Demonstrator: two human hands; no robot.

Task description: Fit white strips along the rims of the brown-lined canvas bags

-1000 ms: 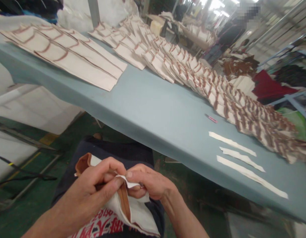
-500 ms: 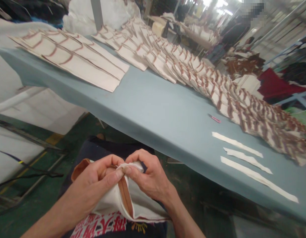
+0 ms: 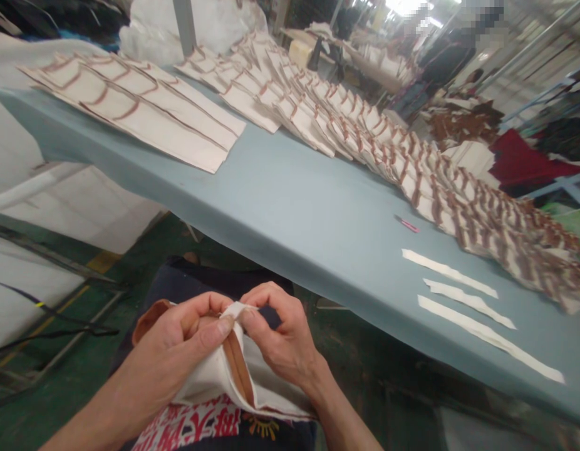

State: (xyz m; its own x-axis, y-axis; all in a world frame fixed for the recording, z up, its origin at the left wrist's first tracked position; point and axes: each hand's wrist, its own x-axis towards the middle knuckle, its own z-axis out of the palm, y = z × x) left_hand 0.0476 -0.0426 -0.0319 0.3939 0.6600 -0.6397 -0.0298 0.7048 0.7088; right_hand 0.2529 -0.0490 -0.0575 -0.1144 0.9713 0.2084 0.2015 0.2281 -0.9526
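Observation:
Over my lap lies a sewn piece of off-white fabric (image 3: 275,379) with a brown inner strip (image 3: 239,369) showing between its edges. My left hand (image 3: 186,341) pinches its upper edge between thumb and fingers. Close beside it, my right hand (image 3: 280,332) pinches a small white fabric end (image 3: 236,308) at the same edge. The two thumbs almost meet there. A brown flap (image 3: 149,319) pokes out behind my left hand. Exactly what lies under the fingertips is hidden.
A blue-grey table (image 3: 299,207) stretches across in front. On it lie white fabric strips (image 3: 487,338), a small pink-handled tool (image 3: 407,224), flat white pieces with brown edging (image 3: 153,113), and a long overlapping row of similar pieces (image 3: 365,131). A dark cable (image 3: 50,316) hangs at left.
My right hand has shifted slightly, and the small white end between my hands now shows as a folded-over strip. My left hand keeps its pinch in nearly the same place.

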